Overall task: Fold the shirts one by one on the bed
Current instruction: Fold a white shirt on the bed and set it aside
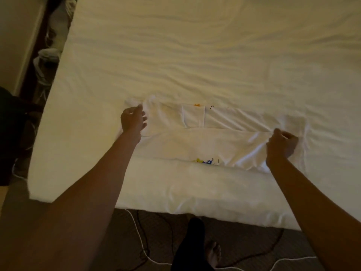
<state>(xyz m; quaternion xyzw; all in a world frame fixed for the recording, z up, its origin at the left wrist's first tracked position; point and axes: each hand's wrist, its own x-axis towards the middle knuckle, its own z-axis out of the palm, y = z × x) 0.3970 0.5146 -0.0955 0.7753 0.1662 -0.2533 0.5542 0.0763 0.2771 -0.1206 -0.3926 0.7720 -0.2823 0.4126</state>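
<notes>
Forearms (93,182) are reaching over the white T-shirt (195,141) lying crosswise near the edge of the bed (195,55). The right hand (281,146) is pinching fabric; the left hand (133,120) is curling, hold unclear. Uneven pulling is risking a skewed fold.

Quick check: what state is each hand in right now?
Left hand: over the shirt edge, grip cannot be told.
Right hand: pinches the shirt.

White shirt (195,141), partly folded lengthwise, flat on bed (195,55)
</notes>
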